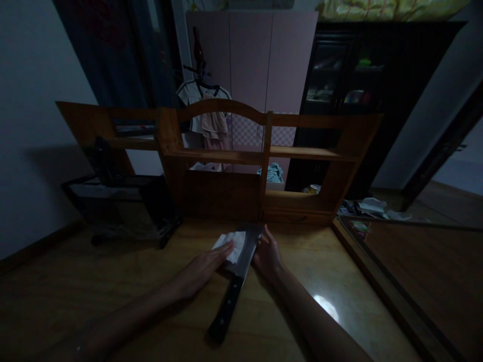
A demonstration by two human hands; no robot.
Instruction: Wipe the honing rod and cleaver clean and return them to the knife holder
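A kitchen cleaver (247,254) with a broad metal blade and a black riveted handle (227,310) is in front of me, its handle pointing toward me. My left hand (211,261) presses a folded white tissue (236,243) against the flat of the blade, fingers over the tissue. At the blade's right edge, near its far end, my right hand (267,254) grips the cleaver with its fingertips. Part of the blade is hidden under the tissue and my left fingers.
A wooden desk (181,322) lies beneath, with a wooden shelf unit (219,157) along its back. A dark glass-sided tank (121,211) stands at the left. Behind are hanging clothes (206,98), a pink wardrobe (249,60) and a black cabinet (377,100).
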